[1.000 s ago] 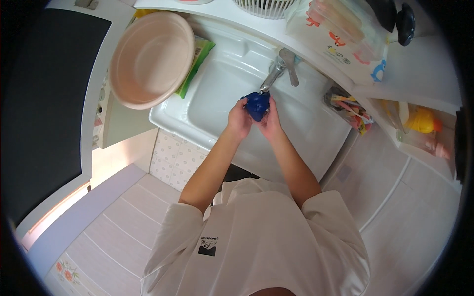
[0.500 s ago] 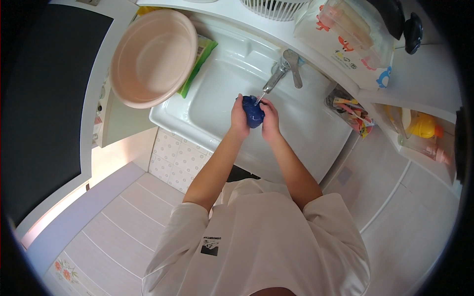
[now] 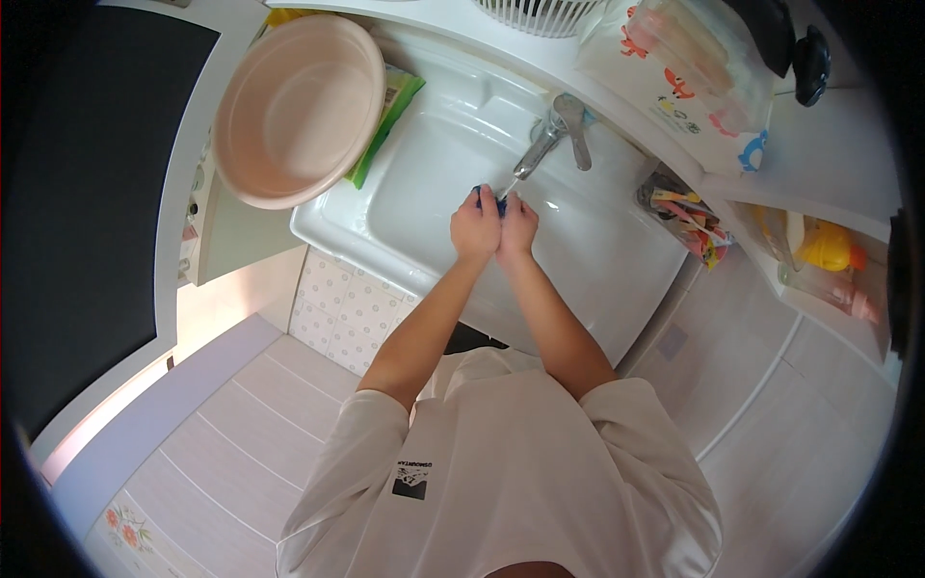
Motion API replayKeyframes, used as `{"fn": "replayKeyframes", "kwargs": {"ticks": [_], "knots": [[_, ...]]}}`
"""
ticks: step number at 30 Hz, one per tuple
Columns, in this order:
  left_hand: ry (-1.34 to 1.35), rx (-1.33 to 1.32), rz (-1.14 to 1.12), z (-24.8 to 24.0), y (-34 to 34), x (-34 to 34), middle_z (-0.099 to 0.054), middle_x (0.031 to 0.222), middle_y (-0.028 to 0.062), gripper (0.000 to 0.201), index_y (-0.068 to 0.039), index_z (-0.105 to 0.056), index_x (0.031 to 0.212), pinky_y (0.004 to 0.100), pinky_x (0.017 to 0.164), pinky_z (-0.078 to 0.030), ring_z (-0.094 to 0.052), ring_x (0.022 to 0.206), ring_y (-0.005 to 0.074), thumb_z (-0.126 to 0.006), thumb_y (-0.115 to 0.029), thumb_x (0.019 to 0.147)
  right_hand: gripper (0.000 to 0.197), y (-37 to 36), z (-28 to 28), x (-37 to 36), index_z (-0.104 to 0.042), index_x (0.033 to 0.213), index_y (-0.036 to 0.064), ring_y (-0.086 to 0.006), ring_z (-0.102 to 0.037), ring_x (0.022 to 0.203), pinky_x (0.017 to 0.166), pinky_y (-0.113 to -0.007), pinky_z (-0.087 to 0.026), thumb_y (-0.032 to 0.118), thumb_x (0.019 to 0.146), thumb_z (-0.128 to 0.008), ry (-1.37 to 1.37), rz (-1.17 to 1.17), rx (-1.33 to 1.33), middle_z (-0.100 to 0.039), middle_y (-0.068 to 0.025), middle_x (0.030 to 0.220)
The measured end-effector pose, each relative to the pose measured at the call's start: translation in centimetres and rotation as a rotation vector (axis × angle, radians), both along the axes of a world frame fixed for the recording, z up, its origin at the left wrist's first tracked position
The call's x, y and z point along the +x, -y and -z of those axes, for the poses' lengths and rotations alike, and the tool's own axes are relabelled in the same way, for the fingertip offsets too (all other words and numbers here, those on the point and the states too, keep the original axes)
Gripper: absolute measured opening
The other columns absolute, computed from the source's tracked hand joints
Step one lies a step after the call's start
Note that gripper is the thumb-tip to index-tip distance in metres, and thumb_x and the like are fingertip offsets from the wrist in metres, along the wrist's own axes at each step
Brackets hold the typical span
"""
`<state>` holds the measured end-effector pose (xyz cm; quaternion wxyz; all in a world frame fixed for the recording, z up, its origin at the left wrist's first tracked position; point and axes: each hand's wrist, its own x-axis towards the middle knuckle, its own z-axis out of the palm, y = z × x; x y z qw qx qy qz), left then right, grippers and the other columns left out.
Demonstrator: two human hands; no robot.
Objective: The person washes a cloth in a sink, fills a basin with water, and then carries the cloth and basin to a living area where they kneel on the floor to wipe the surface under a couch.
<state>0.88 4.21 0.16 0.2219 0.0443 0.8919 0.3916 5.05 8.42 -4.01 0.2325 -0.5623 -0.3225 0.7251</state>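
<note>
Both my hands are closed together over the white sink (image 3: 414,207), just below the spout of a metal faucet (image 3: 546,144). Between them is a small dark blue wet cloth (image 3: 501,206), squeezed so that only bits of it show at the fingers. My left hand (image 3: 476,231) wraps it from the left, and my right hand (image 3: 518,229) presses against it from the right. A thin stream of water runs from the spout onto the cloth and fingers.
A pink plastic basin (image 3: 234,135) rests on the sink's left side, partly over a green packet (image 3: 390,125). On the ledge behind stand a white slatted basket (image 3: 540,14) and a printed bag (image 3: 665,87). A holder with colourful packets (image 3: 689,217) and a shelf with bottles (image 3: 829,246) are at right.
My hands have come together and tightened, turning knuckles up. The blue cloth, a visible bunched lump before, is now squeezed small and mostly hidden. The water still runs.
</note>
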Motion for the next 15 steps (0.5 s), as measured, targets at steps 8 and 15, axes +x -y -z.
{"fn": "replayKeyframes", "kwargs": {"ticks": [8, 15], "knots": [[0.023, -0.075, 0.098, 0.7, 0.0, -0.9, -0.069, 0.082, 0.0262, 0.052, -0.002, -0.07, 0.09, 0.0512, 0.075, -0.051, -0.065, 0.081, 0.0464, -0.043, -0.045, 0.101, 0.026, -0.3, 0.2, -0.4, -0.06, 0.083, 0.0, -0.0152, -0.057, 0.074, 0.065, -0.034, -0.049, 0.018, 0.099, -0.051, -0.051, 0.022, -0.144, -0.061, -0.0058, 0.082], [0.028, -0.167, 0.103, 0.1, -0.1, -1.2, -0.071, 0.087, 0.021, 0.048, -0.007, -0.07, 0.088, 0.0529, 0.078, -0.052, -0.067, 0.086, 0.0447, -0.044, -0.045, 0.1, 0.025, -0.5, 1.7, 0.2, -0.063, 0.098, 0.0039, -0.0178, -0.062, 0.082, 0.069, -0.035, -0.051, 0.027, 0.098, -0.054, -0.068, -0.017, -0.207, -0.064, -0.0055, 0.092]]}}
